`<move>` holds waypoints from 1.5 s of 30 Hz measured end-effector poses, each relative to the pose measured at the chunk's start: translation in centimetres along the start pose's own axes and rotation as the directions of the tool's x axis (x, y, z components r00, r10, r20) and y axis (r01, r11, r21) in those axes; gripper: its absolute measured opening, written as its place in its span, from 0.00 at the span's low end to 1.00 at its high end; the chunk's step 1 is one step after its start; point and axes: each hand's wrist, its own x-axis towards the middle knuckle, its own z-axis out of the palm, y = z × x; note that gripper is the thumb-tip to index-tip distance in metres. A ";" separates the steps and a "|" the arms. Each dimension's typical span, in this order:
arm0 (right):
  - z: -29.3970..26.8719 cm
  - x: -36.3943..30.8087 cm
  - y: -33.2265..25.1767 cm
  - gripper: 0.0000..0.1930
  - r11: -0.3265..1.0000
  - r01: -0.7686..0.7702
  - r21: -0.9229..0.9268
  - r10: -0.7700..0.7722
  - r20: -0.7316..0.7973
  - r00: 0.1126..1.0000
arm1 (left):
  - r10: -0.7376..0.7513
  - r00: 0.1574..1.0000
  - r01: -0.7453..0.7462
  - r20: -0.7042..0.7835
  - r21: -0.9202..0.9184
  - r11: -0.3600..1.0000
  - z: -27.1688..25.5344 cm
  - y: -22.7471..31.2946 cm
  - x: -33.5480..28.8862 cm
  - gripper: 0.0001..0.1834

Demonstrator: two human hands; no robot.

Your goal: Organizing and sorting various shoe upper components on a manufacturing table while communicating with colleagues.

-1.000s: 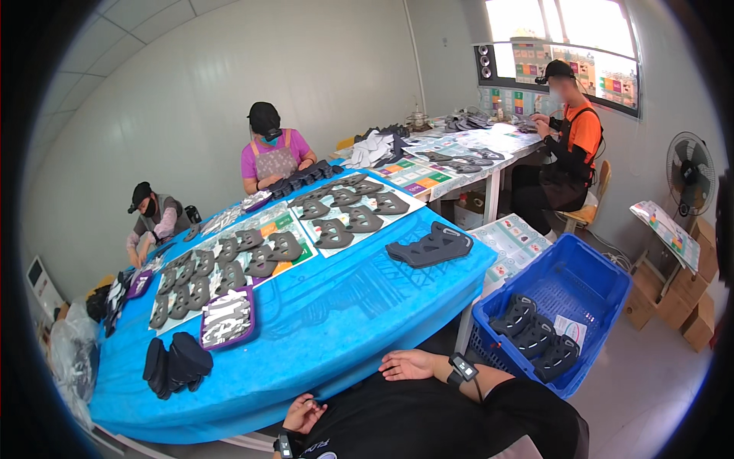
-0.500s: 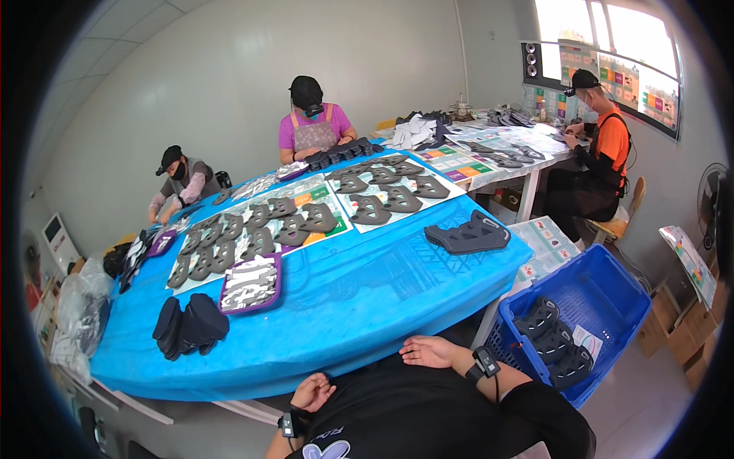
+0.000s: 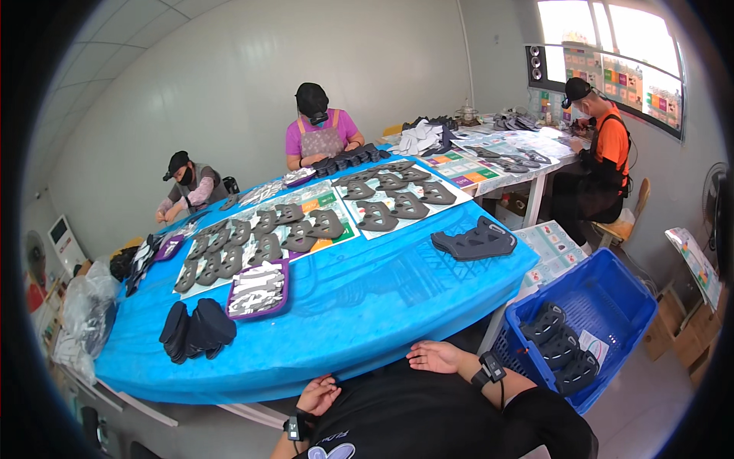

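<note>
Both my hands rest against my black shirt at the near edge of the blue-covered table (image 3: 359, 321). My left hand (image 3: 319, 394) holds nothing, its fingers loosely curled but apart. A little farther right, my right hand (image 3: 433, 356) lies open with its fingers stretched out, also holding nothing. On the table beyond my left hand stand dark padded pieces (image 3: 197, 330) in stacks. Beside them is a purple tray (image 3: 284, 300) of white and grey strips. A stack of dark grey shaped pads (image 3: 474, 240) lies toward the table's right end.
Rows of grey shaped pads (image 3: 267, 249) lie on printed sheets farther back. To my right, a blue crate (image 3: 612, 298) holds several dark pads. Three people work around the tables: one at far left, one (image 3: 325, 134) opposite, one (image 3: 608, 149) at a second table on the right.
The whole view has shifted slightly, so things appear a little farther right and lower. My hands stay almost where they were. The co-workers' hands and heads have moved slightly.
</note>
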 end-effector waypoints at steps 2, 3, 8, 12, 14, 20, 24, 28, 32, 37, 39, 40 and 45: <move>-0.3 0.1 0.1 0.10 1.000 -0.003 0.010 0.003 0.010 1.000 | -0.003 1.000 0.002 0.005 0.010 1.000 -0.4 0.0 0.0 0.14; -0.4 0.2 0.0 0.11 1.000 -0.004 0.016 0.003 0.013 1.000 | -0.009 1.000 0.009 0.000 0.013 1.000 -0.5 -0.1 0.1 0.15; -0.7 0.0 0.0 0.11 1.000 -0.011 0.019 0.010 0.013 1.000 | -0.024 1.000 0.024 -0.019 0.012 1.000 -0.8 -0.4 0.3 0.14; -0.9 -0.1 0.1 0.10 1.000 0.001 0.031 -0.002 0.028 1.000 | -0.021 1.000 0.022 -0.022 0.018 1.000 -1.0 -0.5 0.3 0.14; -1.0 -0.1 0.1 0.10 1.000 -0.002 0.029 0.002 0.023 1.000 | -0.028 1.000 0.028 -0.010 0.026 0.999 -0.9 -0.5 0.4 0.13; -0.6 0.2 -0.1 0.10 1.000 -0.022 0.012 0.022 0.006 1.000 | -0.023 1.000 0.023 -0.019 -0.027 0.999 -0.8 -0.4 0.2 0.10; -0.7 0.2 -0.1 0.11 0.999 -0.027 0.027 0.027 0.014 1.000 | -0.026 0.999 0.026 -0.018 -0.036 0.999 -0.7 -0.3 0.5 0.09; -0.3 0.1 -0.1 0.11 1.000 -0.027 0.016 0.027 0.001 1.000 | -0.034 0.999 0.034 -0.005 -0.039 0.999 -0.6 -0.1 0.7 0.09; -0.4 0.0 0.0 0.11 1.000 -0.022 0.013 0.022 -0.012 1.000 | -0.006 1.000 0.007 0.005 -0.047 0.999 -0.3 -0.2 0.3 0.10; -0.2 -0.1 -0.1 0.09 0.999 -0.034 0.015 0.035 -0.033 0.999 | 0.103 0.892 -0.154 0.440 0.082 0.985 4.3 2.9 -0.9 0.11; -0.3 -0.3 0.0 0.09 1.000 -0.013 -0.002 0.013 -0.042 0.999 | 0.096 0.698 -0.334 0.710 0.203 0.920 10.5 5.7 -1.8 0.11; -0.2 -0.2 -0.1 0.10 1.000 -0.014 -0.008 0.014 -0.030 0.999 | 0.094 0.670 -0.420 0.737 0.272 0.866 13.9 7.0 -2.8 0.10; 0.2 -0.4 -0.2 0.10 0.999 -0.011 -0.041 0.007 -0.091 0.996 | -0.062 0.249 -0.755 0.967 0.234 0.612 26.0 9.6 -6.0 0.04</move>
